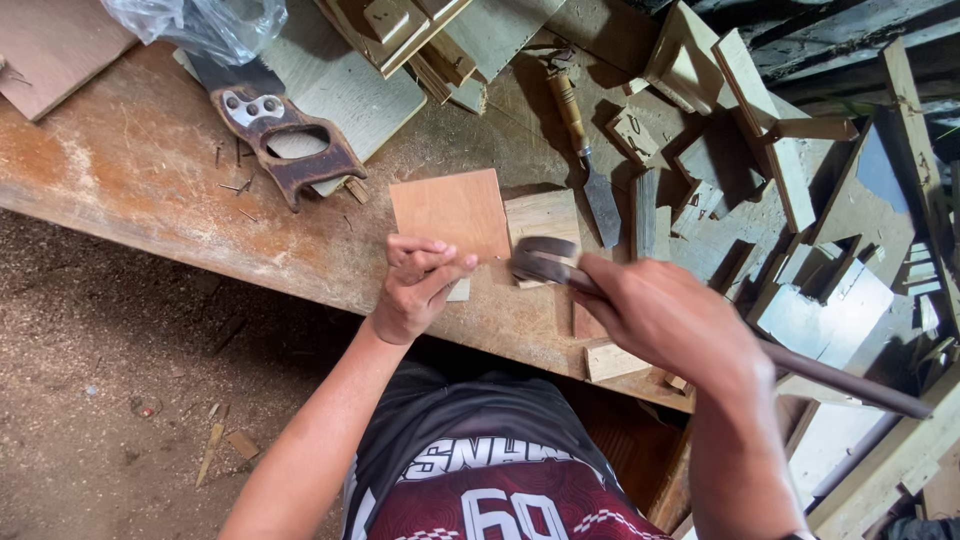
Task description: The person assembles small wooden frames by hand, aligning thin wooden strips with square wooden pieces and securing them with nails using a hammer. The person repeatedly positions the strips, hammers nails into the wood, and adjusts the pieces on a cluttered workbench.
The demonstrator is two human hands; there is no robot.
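Plywood square [452, 213] lay flat on the workbench [130, 160], near its front edge and touching a pale wood block [545, 222]. It looked thin, light and stiff, best gripped by its edges. At its near edge the left hand [415, 285] was pinched shut on something too small to make out. Closed around a hammer [560, 268], the right hand [670, 320] held the head just above the block. A saw handle [285, 140] and chisel [585, 150] lay farther back.
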